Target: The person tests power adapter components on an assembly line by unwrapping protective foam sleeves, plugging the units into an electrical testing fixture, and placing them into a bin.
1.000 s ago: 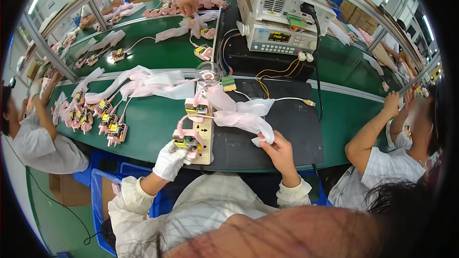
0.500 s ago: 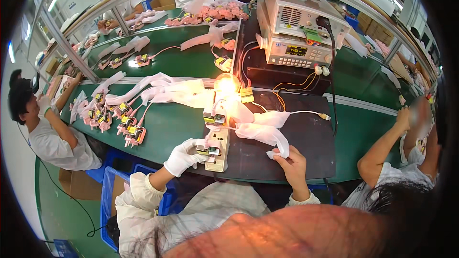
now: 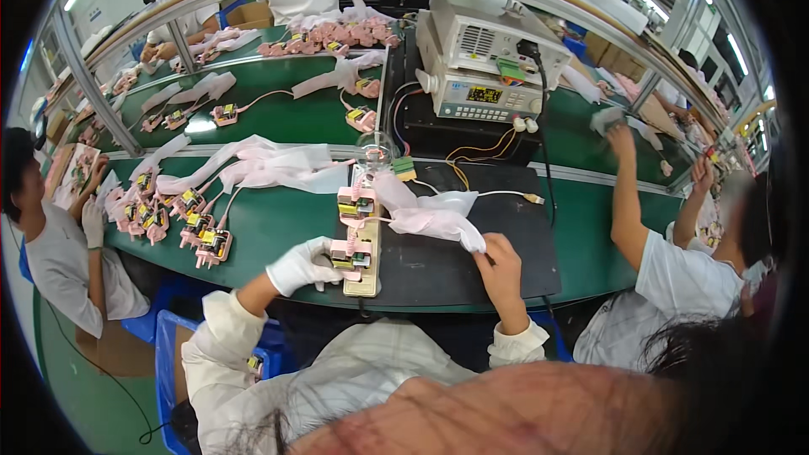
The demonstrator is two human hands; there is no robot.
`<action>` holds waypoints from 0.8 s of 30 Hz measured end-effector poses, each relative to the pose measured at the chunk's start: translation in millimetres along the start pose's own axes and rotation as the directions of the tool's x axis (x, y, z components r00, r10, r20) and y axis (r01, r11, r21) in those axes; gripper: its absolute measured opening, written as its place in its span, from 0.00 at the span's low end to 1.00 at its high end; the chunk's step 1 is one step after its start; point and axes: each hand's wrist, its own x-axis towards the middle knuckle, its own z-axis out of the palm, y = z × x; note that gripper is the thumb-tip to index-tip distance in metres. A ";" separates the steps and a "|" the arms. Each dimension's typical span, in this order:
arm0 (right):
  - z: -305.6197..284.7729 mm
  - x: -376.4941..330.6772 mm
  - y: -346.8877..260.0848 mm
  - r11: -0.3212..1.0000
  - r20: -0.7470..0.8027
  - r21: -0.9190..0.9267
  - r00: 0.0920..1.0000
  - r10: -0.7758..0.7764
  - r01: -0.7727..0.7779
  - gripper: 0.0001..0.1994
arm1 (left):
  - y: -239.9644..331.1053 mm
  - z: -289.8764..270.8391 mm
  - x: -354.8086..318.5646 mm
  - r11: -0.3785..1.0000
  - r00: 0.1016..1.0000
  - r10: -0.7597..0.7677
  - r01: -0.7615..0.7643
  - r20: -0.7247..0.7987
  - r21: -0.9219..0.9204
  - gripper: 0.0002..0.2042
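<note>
My left hand (image 3: 302,266), in a white glove, grips the near pink charger with an exposed circuit board (image 3: 351,258), which sits on a cream power strip (image 3: 361,287). A second open pink charger (image 3: 357,202) sits farther up the strip, below a clear light bulb (image 3: 375,150) that is unlit. My bare right hand (image 3: 500,275) pinches the end of a cable bundle wrapped in white film (image 3: 438,226). Another white cable (image 3: 511,194) lies beyond it, its plug end on the black mat.
Several open pink chargers (image 3: 202,232) with film-wrapped cables (image 3: 274,164) lie to the left. Stacked test instruments (image 3: 489,99) stand behind the black mat (image 3: 506,236). A blue bin (image 3: 167,354) is at lower left. Co-workers sit on both sides, one arm (image 3: 625,177) reaching over the bench at right.
The bulb has gone from brightly lit to dark. My hands keep their holds while the view shifts. The co-worker at right now reaches forward over the bench.
</note>
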 end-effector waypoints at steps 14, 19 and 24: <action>10.1 67.1 31.6 1.000 0.267 0.016 0.963 0.016 -0.021 0.11 | -8.3 -41.7 88.8 0.977 0.983 0.182 -0.185 -0.037 -0.104 0.24; 23.2 58.4 35.5 0.996 0.131 -0.018 0.988 -0.081 0.084 0.11 | -10.6 -41.1 87.5 0.975 0.983 0.177 -0.181 -0.040 -0.126 0.21; 24.2 56.5 29.2 0.999 0.100 0.047 0.995 0.021 -0.026 0.10 | -5.6 -34.2 85.3 0.967 0.979 0.196 -0.201 -0.045 -0.155 0.21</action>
